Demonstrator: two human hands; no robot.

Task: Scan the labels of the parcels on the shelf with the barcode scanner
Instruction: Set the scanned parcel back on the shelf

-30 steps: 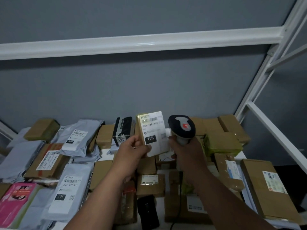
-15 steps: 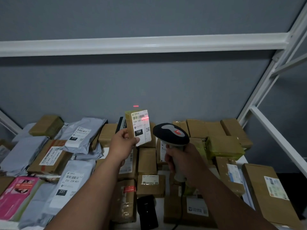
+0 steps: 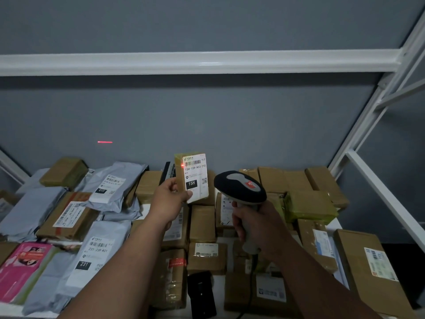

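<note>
Two bare hands reach forward over a shelf (image 3: 220, 286) crowded with parcels. My left hand (image 3: 169, 199) holds a small brown parcel (image 3: 192, 177) upright above the pile, thumb on its front lower edge and fingers curled behind it, so the grip is closed around the parcel's lower left corner. The parcel's white label (image 3: 195, 178) faces me; it shows a barcode at the top, the text "15H-159-A03-210", and a black block reading "15H". A small red laser spot glows at the label's left edge, level with the barcode. A short red laser line (image 3: 104, 142) also falls on the grey wall (image 3: 207, 125) behind, well to the left of the parcel.

My right hand (image 3: 255, 223) is wrapped firmly around the handle of the barcode scanner (image 3: 240, 187), its dark head with a grey top panel just to the right of the held parcel and apart from it. A cable hangs down from the handle's base.

Below lie brown boxes (image 3: 202, 223), grey mailer bags (image 3: 115, 184) with labels reading "010" and "231", and a pink package (image 3: 21, 268) at the near left. White shelf framing (image 3: 197, 61) crosses above.
</note>
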